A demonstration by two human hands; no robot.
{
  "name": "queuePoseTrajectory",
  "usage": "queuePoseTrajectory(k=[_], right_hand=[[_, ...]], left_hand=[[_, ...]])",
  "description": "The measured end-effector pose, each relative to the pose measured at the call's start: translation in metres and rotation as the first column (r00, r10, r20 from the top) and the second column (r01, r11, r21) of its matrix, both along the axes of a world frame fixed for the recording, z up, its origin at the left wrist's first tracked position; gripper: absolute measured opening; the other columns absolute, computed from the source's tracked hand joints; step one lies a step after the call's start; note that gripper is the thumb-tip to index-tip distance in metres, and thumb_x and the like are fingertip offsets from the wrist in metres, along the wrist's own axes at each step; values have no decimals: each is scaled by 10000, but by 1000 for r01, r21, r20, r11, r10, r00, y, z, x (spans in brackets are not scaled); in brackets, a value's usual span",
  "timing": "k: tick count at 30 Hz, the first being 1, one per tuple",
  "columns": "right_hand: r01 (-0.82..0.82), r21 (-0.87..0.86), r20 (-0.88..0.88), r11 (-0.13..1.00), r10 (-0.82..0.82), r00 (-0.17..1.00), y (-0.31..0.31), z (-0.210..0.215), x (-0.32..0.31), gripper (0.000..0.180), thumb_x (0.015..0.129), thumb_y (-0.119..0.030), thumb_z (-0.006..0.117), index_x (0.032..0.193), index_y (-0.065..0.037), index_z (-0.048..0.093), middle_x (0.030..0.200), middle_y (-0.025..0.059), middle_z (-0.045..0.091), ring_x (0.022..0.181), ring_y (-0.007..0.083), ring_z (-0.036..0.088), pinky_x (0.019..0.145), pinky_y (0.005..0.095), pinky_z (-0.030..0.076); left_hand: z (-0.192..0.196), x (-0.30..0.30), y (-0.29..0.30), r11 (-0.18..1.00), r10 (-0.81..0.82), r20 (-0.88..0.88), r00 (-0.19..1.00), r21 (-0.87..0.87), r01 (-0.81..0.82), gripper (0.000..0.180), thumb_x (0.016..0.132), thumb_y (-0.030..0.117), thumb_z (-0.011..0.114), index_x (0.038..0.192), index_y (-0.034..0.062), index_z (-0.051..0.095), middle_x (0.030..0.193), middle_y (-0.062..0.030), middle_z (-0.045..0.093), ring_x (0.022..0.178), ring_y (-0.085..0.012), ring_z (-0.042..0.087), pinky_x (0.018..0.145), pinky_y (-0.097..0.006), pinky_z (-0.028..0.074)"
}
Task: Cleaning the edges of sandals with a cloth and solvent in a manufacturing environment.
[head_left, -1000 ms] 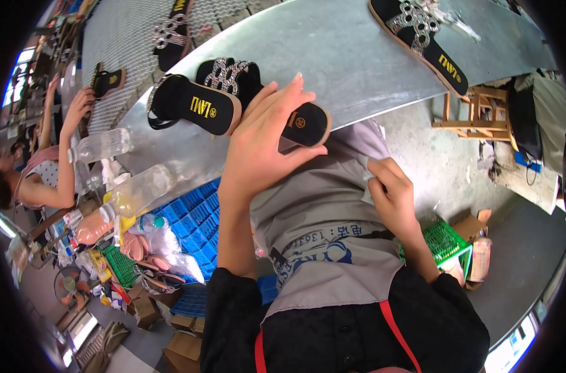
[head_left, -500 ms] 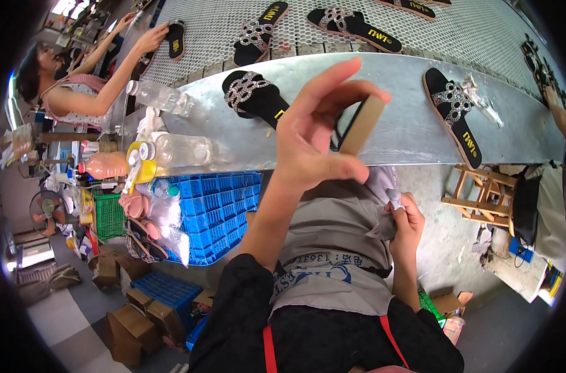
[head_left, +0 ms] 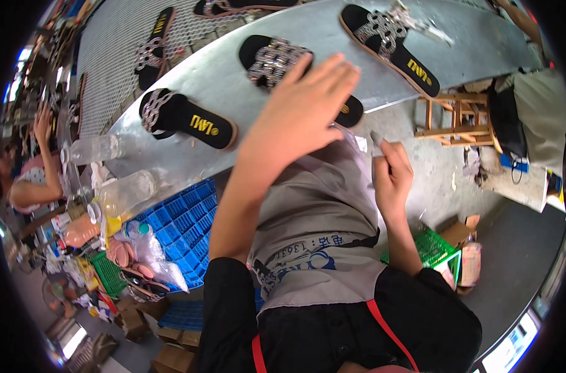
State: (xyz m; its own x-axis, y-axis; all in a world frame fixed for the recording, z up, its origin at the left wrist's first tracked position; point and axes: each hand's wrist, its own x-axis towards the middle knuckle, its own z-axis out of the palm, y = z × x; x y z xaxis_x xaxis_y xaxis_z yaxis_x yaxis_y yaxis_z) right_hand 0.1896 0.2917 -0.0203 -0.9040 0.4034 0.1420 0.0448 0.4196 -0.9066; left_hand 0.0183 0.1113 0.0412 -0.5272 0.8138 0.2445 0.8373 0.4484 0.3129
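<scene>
A black slide sandal with a glittering strap lies on the metal table in front of me. My left hand is over its middle, fingers stretched out, hiding much of the insole; whether the palm touches it I cannot tell. My right hand, lower and nearer my apron, is closed round a small grey cloth whose tip sticks up. To the left rests another black sandal. A third black sandal lies to the right, beside a crumpled whitish thing.
A mesh conveyor carrying more sandals runs behind the table. Clear plastic bottles stand at the table's left end, above blue crates. A wooden stool is at right. Another person's arm shows far left.
The sandal that my left hand held edge-on now lies on the table, and the fingers have straightened over it. My view has swung to the right. The right hand still grips the cloth.
</scene>
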Motion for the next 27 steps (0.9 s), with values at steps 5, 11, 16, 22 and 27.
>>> queuePoseTrajectory(k=[5,11,16,22,27], right_hand=[[-120,516,-123,848,212,969,-18,9,-24,403,835,57,714,1227,-36,719,992,87,658,699,260,678,599,353,555],[-218,607,-75,764,328,942,-35,16,-43,425,805,8,741,1223,-64,722,901,45,600,626,211,642,544,353,527],[-258,669,25,697,326,945,-41,30,-56,425,815,-11,726,1236,-66,712,870,44,559,591,224,621,534,362,515],[-385,656,212,649,332,919,4,33,-27,340,871,-1,679,1204,-67,700,881,86,570,637,291,654,559,399,531],[-350,494,205,796,285,937,35,21,14,359,874,63,637,1210,-32,719,940,122,629,697,328,660,620,418,535]], left_hand=[[-6,-14,-21,996,-72,216,974,66,59,803,765,143,859,1481,24,515,1312,-121,678,1247,-303,615,1089,-417,488],[-13,-11,-28,994,-64,386,920,110,23,785,805,50,773,1537,99,496,1407,-120,654,1274,-320,614,1113,-418,493],[-10,-21,-27,997,-62,430,900,58,41,833,795,-10,722,1573,109,447,1409,-72,662,1274,-319,615,1079,-402,517],[-6,-29,-29,996,-87,411,907,64,66,860,803,105,825,1571,105,439,1359,-55,678,1237,-320,629,1043,-402,531],[2,-16,-26,972,-233,-29,972,-14,233,588,830,154,756,1384,47,591,1100,-92,693,1040,-279,684,911,-382,569]])
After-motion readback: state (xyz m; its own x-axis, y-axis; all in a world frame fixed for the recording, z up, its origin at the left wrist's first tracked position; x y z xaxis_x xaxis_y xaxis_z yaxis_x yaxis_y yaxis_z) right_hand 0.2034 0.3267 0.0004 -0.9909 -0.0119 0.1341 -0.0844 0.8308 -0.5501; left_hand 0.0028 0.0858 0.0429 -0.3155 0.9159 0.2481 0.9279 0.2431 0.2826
